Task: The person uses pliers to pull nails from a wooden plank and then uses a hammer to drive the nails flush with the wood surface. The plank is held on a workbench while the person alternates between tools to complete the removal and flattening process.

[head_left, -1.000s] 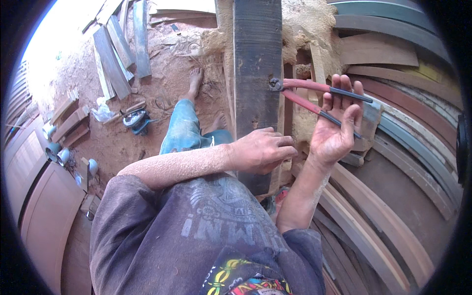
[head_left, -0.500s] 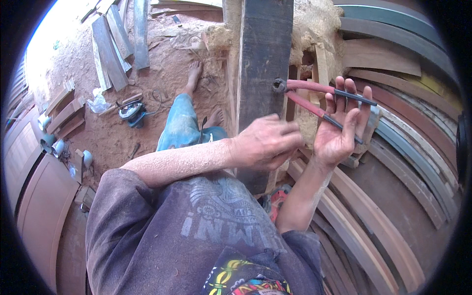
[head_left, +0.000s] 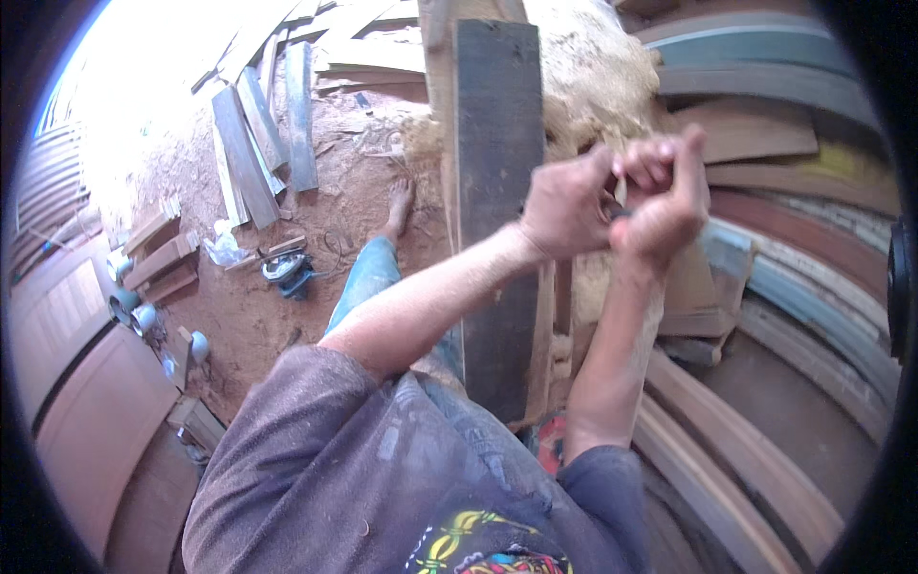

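A dark wooden beam (head_left: 499, 124) runs away from me, lighter timber along its left side. At its right edge my left hand (head_left: 572, 203) is closed, its fingers against my right hand. My right hand (head_left: 665, 196) is curled shut, its thumb raised. Between them shows a small red and dark piece of the pincers (head_left: 622, 230); the hands cover most of the tool, jaws included. Whether the jaws bite on anything cannot be seen.
Curved planks (head_left: 755, 450) are stacked on the right. A blue power tool (head_left: 288, 273) lies on the dirt floor at left, near loose boards (head_left: 244, 153) and a plastic bag (head_left: 226, 249). Large wooden panels (head_left: 105, 411) lean at the far left. My bare foot (head_left: 400, 203) is beside the beam.
The pincers lay across my open right palm with their handles spread; now both hands have closed around them. The hands have risen slightly in the picture, and my view has shifted.
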`<state>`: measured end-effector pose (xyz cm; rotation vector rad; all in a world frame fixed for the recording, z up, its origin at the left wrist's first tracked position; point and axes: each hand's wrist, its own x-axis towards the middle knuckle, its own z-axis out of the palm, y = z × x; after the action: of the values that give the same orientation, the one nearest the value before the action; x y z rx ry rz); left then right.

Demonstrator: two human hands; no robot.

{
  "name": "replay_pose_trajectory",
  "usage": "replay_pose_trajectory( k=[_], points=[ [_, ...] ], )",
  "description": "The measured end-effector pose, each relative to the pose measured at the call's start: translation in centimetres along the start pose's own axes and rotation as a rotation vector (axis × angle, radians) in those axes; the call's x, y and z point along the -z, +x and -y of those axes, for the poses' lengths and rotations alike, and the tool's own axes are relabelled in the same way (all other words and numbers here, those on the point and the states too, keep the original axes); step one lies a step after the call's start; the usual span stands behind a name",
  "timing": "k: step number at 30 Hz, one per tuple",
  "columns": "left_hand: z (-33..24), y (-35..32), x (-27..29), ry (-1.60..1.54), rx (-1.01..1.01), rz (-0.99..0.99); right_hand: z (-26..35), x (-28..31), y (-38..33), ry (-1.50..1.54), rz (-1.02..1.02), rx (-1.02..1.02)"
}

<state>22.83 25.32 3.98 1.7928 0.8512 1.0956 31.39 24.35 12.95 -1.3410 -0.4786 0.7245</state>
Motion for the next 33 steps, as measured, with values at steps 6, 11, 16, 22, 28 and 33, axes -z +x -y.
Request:
replay_pose_trajectory(
  k=[6, 11, 16, 22, 28, 33],
  points=[
    [1.0, -1.5, 1.0, -0.019, 0.012, 0.098, -0.9, -0.3, -3.0, 0.063, 0.025, 0.086],
    [-0.6, 1.4, 0.9, -0.173, 0.06, 0.008, 0.1, -2.2, 0.9, 0.029, 0.019, -0.088],
    [1.2, -0.2, 0.9, -0.09, -0.087, 0.138, -2.2, -1.2, 1.1, -0.068, 0.003, 0.249],
    [0.7, 0.1, 2.1, -0.113, 0.155, 0.175, -0.4, -3.3, 0.7, -0.119, 0.029, 0.137],
    [3.3, 5.3, -1.0, -0.161, 0.047, -0.016, 0.4, -3.7, 5.1, -0.14, 0.025, -0.002],
    [1.6, -0.1, 1.7, -0.273, -0.092, 0.082, -1.6, -2.2, -1.9, -0.116, -0.048, 0.164]
  ],
)
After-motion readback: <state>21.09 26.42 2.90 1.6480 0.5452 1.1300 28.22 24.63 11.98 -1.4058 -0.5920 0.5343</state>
